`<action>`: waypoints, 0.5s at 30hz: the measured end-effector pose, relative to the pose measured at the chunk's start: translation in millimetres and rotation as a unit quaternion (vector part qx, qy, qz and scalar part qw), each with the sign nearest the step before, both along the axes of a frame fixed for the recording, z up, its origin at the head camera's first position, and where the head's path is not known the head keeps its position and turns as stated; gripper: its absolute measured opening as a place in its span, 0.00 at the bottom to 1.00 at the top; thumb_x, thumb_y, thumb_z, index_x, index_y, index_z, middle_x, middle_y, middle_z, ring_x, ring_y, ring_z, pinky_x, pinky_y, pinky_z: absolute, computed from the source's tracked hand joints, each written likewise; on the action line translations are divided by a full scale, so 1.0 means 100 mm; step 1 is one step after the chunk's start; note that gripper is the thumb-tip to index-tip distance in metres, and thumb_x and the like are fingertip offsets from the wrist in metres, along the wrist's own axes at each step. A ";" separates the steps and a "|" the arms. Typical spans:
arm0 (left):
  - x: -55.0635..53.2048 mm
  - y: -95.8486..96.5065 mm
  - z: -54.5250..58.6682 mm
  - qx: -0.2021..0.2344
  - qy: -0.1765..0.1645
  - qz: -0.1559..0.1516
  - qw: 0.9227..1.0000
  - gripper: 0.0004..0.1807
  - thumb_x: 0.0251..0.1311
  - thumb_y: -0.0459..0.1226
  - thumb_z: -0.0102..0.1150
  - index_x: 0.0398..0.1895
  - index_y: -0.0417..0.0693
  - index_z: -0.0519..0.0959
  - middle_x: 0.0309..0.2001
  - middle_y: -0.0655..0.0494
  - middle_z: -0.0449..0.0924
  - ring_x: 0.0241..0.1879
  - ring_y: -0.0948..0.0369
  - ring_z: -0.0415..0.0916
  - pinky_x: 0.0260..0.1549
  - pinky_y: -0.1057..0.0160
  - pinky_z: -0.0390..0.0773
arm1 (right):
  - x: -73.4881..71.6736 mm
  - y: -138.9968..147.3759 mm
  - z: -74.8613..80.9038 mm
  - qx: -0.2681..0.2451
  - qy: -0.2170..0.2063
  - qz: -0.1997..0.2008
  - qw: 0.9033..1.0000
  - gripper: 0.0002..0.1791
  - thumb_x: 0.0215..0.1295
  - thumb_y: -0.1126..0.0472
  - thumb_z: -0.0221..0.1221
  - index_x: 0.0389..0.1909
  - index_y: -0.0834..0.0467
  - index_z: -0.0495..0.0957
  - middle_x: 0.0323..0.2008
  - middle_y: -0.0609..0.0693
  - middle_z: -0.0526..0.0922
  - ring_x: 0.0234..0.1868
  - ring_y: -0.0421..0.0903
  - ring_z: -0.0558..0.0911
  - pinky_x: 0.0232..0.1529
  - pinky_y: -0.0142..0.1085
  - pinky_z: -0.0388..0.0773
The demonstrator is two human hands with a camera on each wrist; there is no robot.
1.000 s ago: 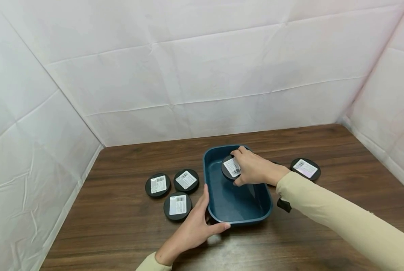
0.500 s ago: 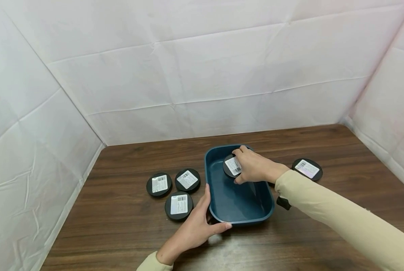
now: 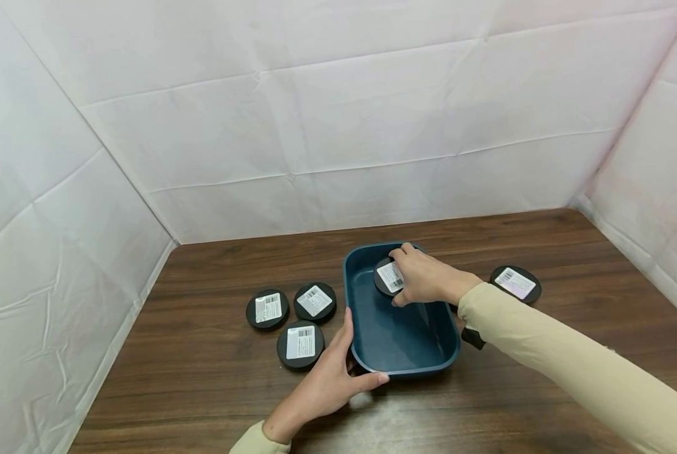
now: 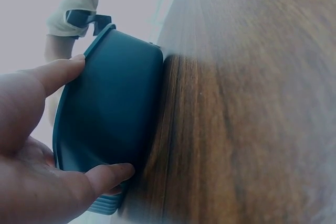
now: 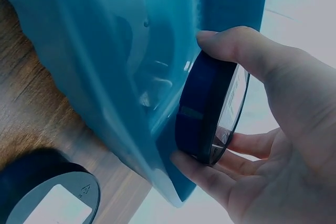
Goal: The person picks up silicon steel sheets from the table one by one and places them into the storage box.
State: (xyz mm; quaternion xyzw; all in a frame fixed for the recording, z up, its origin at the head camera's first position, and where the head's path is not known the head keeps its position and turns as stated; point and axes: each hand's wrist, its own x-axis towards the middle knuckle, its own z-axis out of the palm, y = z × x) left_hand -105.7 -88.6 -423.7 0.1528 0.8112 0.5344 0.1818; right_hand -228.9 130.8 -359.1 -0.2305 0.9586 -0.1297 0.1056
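A blue rectangular plastic tub (image 3: 398,343) stands on the table. My left hand (image 3: 328,378) holds its near left corner, thumb along the near wall at the rim and fingers against the left side. In the left wrist view the thumb and a fingertip press the tub's outer wall (image 4: 118,87). My right hand (image 3: 426,277) reaches inside, toward the far end, and grips a flat, round black container (image 3: 388,277) with a white barcode label. The right wrist view shows thumb and fingers on opposite sides of this black container (image 5: 202,106), which is held on edge near the tub's wall.
Left of the tub, three similar labelled black containers (image 3: 300,343) lie on the brown wooden table (image 3: 191,378). Another black container (image 3: 515,284) lies to the right, and one partly shows behind the right wrist. White sheeting (image 3: 316,126) surrounds the table at the back and sides.
Both hands, the tub and the held container stay nearly as they were. The whole head view shifts slightly.
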 end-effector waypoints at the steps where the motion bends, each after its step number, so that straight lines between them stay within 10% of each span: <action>1: 0.00 0.00 0.00 -0.001 0.000 0.000 1.000 0.63 0.62 0.50 0.68 0.81 0.53 0.27 0.81 0.42 0.36 0.76 0.52 0.56 0.67 0.52 0.68 | 0.00 0.00 0.00 0.001 0.001 0.001 1.000 0.51 0.54 0.51 0.74 0.71 0.70 0.60 0.61 0.66 0.69 0.49 0.53 0.76 0.52 0.48 0.78; 15: 0.00 -0.01 0.01 0.003 -0.009 0.003 1.000 0.63 0.61 0.50 0.68 0.81 0.54 0.27 0.81 0.42 0.36 0.75 0.52 0.57 0.68 0.50 0.68 | -0.04 -0.07 -0.02 0.009 -0.004 -0.004 1.000 0.52 0.54 0.49 0.74 0.72 0.69 0.60 0.61 0.66 0.70 0.49 0.53 0.76 0.53 0.47 0.77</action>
